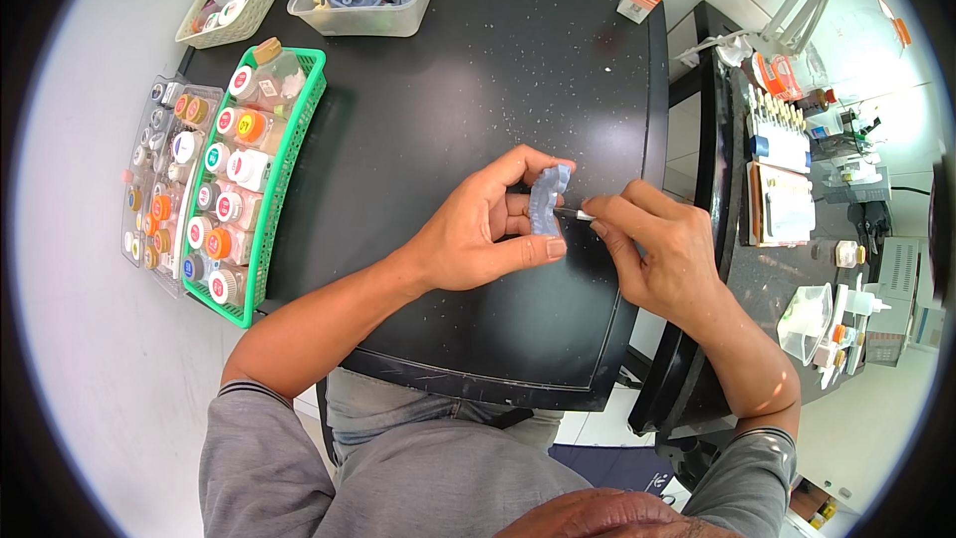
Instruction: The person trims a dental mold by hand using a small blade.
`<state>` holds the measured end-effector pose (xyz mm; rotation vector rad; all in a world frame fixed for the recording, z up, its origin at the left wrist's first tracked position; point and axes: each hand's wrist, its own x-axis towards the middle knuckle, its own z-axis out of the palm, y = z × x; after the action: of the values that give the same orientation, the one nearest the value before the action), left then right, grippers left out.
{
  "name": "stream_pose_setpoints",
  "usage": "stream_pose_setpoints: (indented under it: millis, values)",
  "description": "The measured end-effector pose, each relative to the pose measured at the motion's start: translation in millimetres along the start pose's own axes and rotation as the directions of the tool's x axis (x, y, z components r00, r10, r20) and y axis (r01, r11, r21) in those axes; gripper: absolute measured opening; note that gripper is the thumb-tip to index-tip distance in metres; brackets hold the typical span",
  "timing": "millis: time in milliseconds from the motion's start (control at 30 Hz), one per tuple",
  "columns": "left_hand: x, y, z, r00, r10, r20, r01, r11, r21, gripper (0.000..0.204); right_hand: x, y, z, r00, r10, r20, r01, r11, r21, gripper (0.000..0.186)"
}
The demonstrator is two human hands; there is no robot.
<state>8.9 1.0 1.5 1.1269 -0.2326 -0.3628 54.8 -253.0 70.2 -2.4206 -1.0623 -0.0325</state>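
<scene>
Blue-grey dental cast (543, 204), curved and ridged, is held above the black table (428, 120), pinched between the left hand's (463, 229) thumb and fingers. The right hand's (667, 244) grip is narrow, holding a slim tool (585, 215) whose thin tip is at the cast's right edge; I cannot tell whether it touches. Pale crumbs speckle the smooth, glossy tabletop. A green lattice plastic basket (286, 179) carries capped bottles beside a plain white wall (110, 359); a clear rectangular tub (368, 23) stands at the far edge.
</scene>
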Motion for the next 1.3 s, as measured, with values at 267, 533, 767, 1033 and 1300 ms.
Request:
stream_pose_setpoints:
  millis: [267,533,767,1033,1300]
  values:
    - [0.0,1.7,-0.5,1.000,-0.020,-0.005,0.020,1.000,-0.015,0.075,1.2,3.8,1.1,0.997,-0.025,-0.073,0.027,0.999,0.026,0.015]
    - [0.3,3.1,1.4,0.999,-0.016,-0.031,0.016,1.000,0.005,0.074,0.9,1.9,2.0,0.994,-0.065,-0.083,0.061,0.997,-0.047,0.019]
    - [0.4,4.4,1.5,0.999,-0.022,-0.036,0.022,1.000,0.022,0.073,1.2,1.5,2.1,0.996,-0.062,-0.072,0.058,0.997,-0.055,0.019]
    - [1.2,3.2,2.2,0.999,-0.015,-0.038,0.016,1.000,0.010,0.072,0.0,0.8,2.8,0.998,-0.040,-0.053,0.038,0.999,-0.036,0.020]
    - [0.7,2.2,3.3,1.000,-0.006,-0.020,0.006,1.000,0.014,0.072,-0.7,2.3,2.3,1.000,-0.019,0.001,0.019,1.000,-0.011,0.019]
